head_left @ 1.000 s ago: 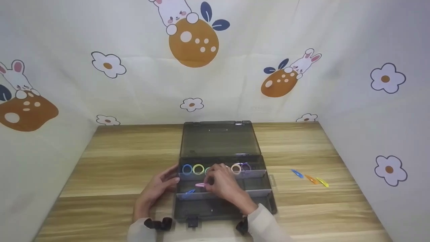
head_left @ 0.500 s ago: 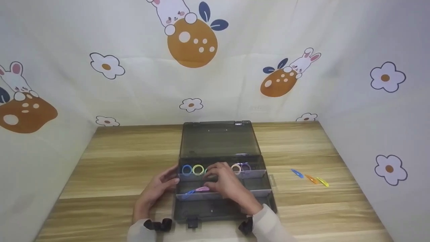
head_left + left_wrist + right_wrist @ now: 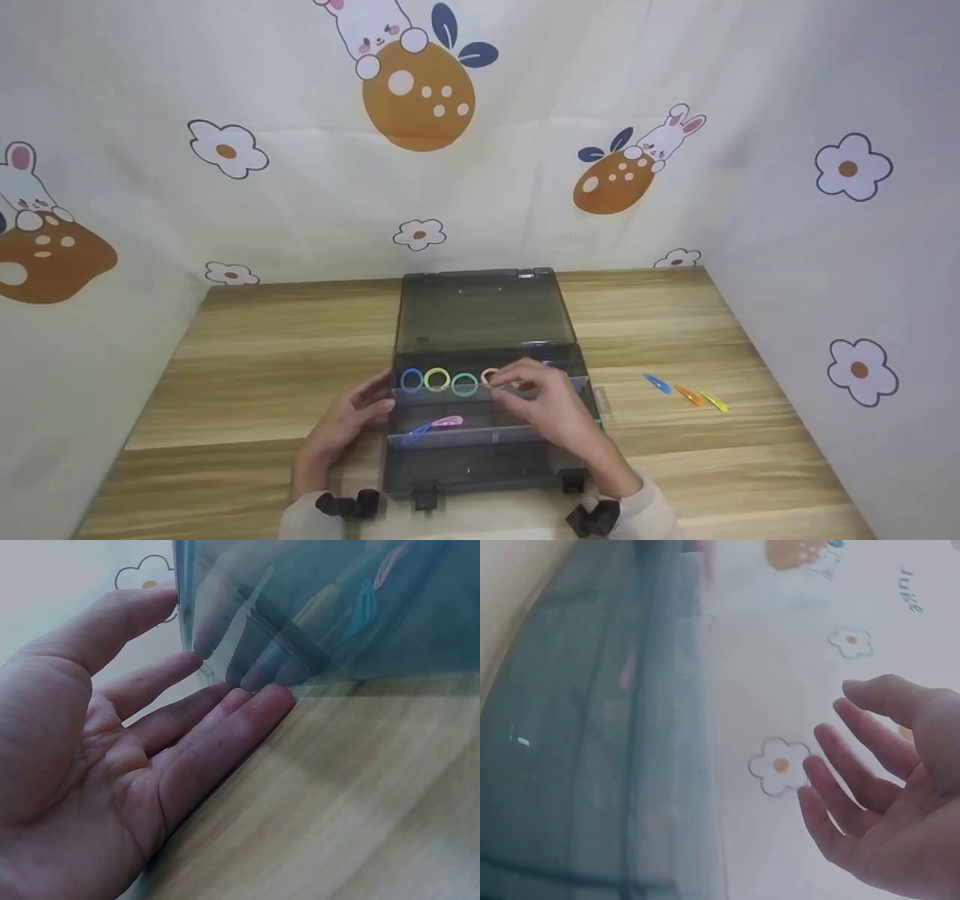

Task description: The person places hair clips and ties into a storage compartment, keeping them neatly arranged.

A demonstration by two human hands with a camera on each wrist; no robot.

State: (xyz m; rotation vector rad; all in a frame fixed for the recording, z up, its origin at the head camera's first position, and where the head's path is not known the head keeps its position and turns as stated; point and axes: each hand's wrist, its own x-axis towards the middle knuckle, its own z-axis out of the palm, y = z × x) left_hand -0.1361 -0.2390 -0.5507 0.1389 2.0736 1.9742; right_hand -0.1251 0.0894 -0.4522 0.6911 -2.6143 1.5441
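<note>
An opened dark see-through organizer box (image 3: pixel 517 461) lies with its lid (image 3: pixel 484 311) folded back. My left hand (image 3: pixel 337 427) rests at the box's left side. In the left wrist view its fingertips (image 3: pixel 277 699) touch the side wall, fingers nearly straight. Above the right part of the box hovers my right hand (image 3: pixel 555 405); the right wrist view shows its fingers loosely bent and holding nothing. In the middle compartment lie a pink snap hair clip (image 3: pixel 448 421) and a blue one (image 3: pixel 417 433), ends close together.
The back compartment holds a row of coloured rings, among them a blue ring (image 3: pixel 412 380) and a green ring (image 3: pixel 464 385); my right hand partly hides the row. On the table to the right lie blue (image 3: pixel 658 384), orange (image 3: pixel 688 395) and yellow (image 3: pixel 714 401) hair clips.
My right hand has put the pink clip down beside the blue one, let go and moved right, uncovering the green ring. My left hand stays at the box.
</note>
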